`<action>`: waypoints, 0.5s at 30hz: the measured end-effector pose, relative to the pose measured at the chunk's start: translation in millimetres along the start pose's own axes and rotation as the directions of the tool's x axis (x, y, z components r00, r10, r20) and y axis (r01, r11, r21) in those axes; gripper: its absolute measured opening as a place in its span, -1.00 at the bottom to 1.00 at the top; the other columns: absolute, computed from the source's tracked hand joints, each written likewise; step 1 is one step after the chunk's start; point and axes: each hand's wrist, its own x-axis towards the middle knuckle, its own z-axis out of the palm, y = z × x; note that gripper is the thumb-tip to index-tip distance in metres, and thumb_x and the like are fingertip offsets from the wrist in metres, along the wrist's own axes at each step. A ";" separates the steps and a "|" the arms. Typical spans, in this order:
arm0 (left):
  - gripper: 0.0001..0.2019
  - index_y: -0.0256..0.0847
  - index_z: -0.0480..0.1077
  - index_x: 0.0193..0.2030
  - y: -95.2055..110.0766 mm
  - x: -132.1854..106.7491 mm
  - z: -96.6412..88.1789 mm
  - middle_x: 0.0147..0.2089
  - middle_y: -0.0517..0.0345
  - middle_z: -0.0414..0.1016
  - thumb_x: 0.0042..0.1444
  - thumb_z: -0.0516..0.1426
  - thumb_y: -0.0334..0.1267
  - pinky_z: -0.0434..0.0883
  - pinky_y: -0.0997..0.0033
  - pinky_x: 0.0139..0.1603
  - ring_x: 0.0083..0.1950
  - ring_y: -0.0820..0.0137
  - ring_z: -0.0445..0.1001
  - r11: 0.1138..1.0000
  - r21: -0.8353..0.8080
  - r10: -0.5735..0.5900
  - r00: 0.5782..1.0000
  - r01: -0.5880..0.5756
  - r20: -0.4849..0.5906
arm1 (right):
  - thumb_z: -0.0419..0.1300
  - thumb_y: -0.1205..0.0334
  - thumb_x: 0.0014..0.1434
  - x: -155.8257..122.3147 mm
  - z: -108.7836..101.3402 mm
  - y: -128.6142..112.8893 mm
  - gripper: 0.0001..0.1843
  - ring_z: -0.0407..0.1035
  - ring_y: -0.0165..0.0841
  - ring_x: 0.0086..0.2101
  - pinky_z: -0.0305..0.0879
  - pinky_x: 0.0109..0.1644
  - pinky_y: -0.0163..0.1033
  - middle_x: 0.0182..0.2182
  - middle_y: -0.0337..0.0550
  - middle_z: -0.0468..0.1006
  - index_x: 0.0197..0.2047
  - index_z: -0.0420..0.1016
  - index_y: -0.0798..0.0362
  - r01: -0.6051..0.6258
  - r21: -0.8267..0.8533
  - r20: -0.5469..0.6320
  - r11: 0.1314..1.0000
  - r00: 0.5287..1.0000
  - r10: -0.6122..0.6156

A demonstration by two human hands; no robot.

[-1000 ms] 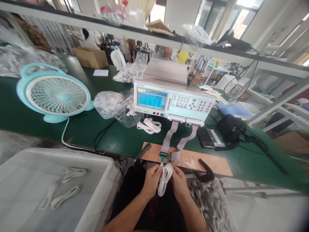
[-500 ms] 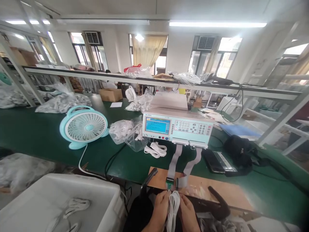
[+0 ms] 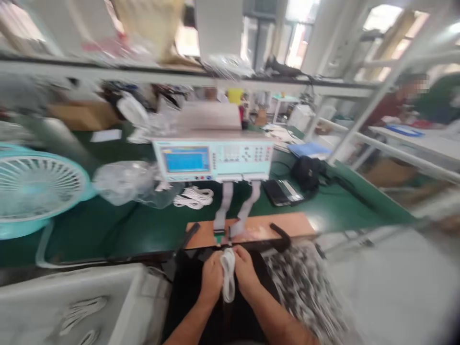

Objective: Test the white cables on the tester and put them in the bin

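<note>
A coiled white cable (image 3: pixel 228 285) hangs between my two hands at the table's front edge. My left hand (image 3: pixel 212 274) is closed on the cable's upper end from the left, just below a small green connector board (image 3: pixel 219 236). My right hand (image 3: pixel 246 269) pinches the cable's other side, near the dark end of the second grey ribbon cable (image 3: pixel 246 211). Whether the plugs are seated is hidden by my fingers and the blur. Both ribbons run down from a cable tester (image 3: pixel 230 160) with a blue screen. Another white cable bundle (image 3: pixel 194 197) lies before the tester.
On the left stand a turquoise fan (image 3: pixel 39 187) and a clear plastic bag (image 3: pixel 124 179). Below is a white bin (image 3: pixel 124 306) holding cable bundles. A brown board (image 3: pixel 294 225) lies under the ribbons; a black bag (image 3: pixel 307 173) sits right. People work at the far right.
My view has turned right and down, so the tester and fan appear further left. Both hands stay on the white cable near the ribbon ends.
</note>
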 end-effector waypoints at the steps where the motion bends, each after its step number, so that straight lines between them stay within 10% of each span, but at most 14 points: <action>1: -0.71 -0.35 0.26 -0.32 -0.7 -5.9 1.0 -0.31 0.02 0.32 0.11 -0.07 -0.12 0.24 0.41 -0.23 -0.32 0.38 0.24 1.000 0.006 -0.022 0.999 0.022 0.036 | 0.19 0.02 -0.04 -5.4 -4.7 0.6 -0.69 0.08 -0.27 -0.50 0.03 -0.46 -0.35 -0.54 -0.20 0.24 -0.46 0.33 0.14 -0.016 -0.028 0.011 0.999 1.000 0.016; 9: -0.49 -0.30 0.20 -0.25 -26.2 -35.1 50.2 -0.32 0.06 0.28 0.02 -0.03 0.20 0.27 0.45 -0.38 -0.34 0.40 0.26 0.952 0.261 -0.248 0.900 0.159 0.357 | 0.09 -0.21 -0.14 -59.2 -80.6 25.4 -0.45 0.10 -0.28 -0.49 0.07 -0.50 -0.37 -0.47 -0.18 0.20 -0.26 0.26 0.11 -0.423 0.099 -0.113 0.901 0.895 0.432; 12: -0.37 -0.26 0.18 -0.12 -24.7 -42.4 71.1 -0.30 0.07 0.28 -0.11 0.03 0.28 0.16 0.52 -0.63 -0.45 0.43 0.25 0.901 0.258 -0.430 0.797 0.349 0.423 | -0.20 -0.20 -0.01 -59.8 -137.7 32.1 -0.45 0.08 -0.26 -0.60 0.09 -0.58 -0.31 -0.52 -0.12 0.17 -0.29 0.24 0.14 -0.582 0.013 -0.134 0.813 0.805 0.578; 15: -0.43 -0.26 0.21 -0.17 -13.1 -46.0 80.4 -0.33 0.10 0.26 -0.10 0.11 0.22 0.12 0.59 -0.66 -0.48 0.50 0.23 0.852 0.189 -0.520 0.742 0.489 0.424 | -0.31 0.06 0.25 -44.2 -211.7 34.0 -0.56 0.18 -0.18 -0.52 0.19 -0.48 -0.24 -0.46 -0.04 0.20 -0.27 0.25 0.17 -0.577 -0.214 -0.395 0.788 0.789 0.471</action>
